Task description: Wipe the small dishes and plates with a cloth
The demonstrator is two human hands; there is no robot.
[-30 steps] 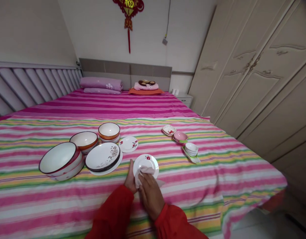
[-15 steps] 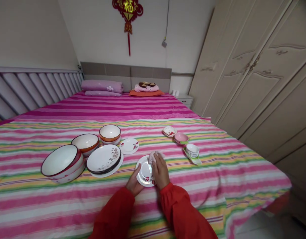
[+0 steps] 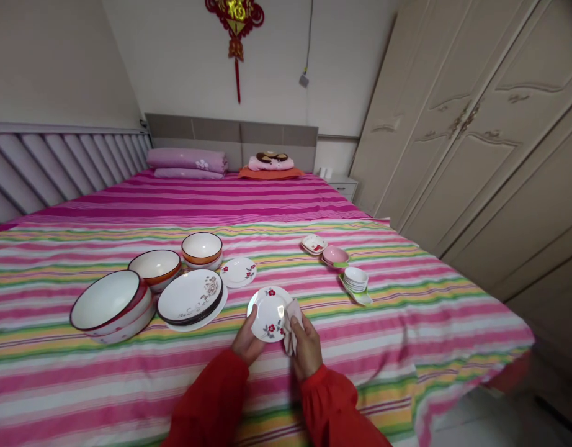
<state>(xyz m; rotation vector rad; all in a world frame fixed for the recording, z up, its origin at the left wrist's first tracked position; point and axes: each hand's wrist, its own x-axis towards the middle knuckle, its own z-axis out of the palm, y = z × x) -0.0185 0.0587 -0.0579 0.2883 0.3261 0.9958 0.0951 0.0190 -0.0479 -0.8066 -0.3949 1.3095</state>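
A small white plate [image 3: 267,310] with red flowers is held above the striped sheet. My left hand [image 3: 249,338] grips its lower left edge, thumb on the rim. At the plate's right edge, my right hand [image 3: 307,344] is closed on a pale pink cloth [image 3: 291,316], which touches the rim. A similar flowered plate [image 3: 238,272] lies just beyond. Left of my hands sits a stack of larger plates [image 3: 188,295] with a brown floral pattern on top.
Stacked bowls stand at the left: a large red-sided one [image 3: 111,304], a brown-sided one [image 3: 156,267] and another [image 3: 202,247] behind. To the right are square dishes [image 3: 314,243], a pink bowl [image 3: 335,255] and small white bowls [image 3: 355,278] on a green-edged dish. A wardrobe [image 3: 463,155] borders the right.
My right hand and the cloth have moved from the plate's upper right face down to its right edge. More of the plate's flowers now show. The view has shifted slightly.
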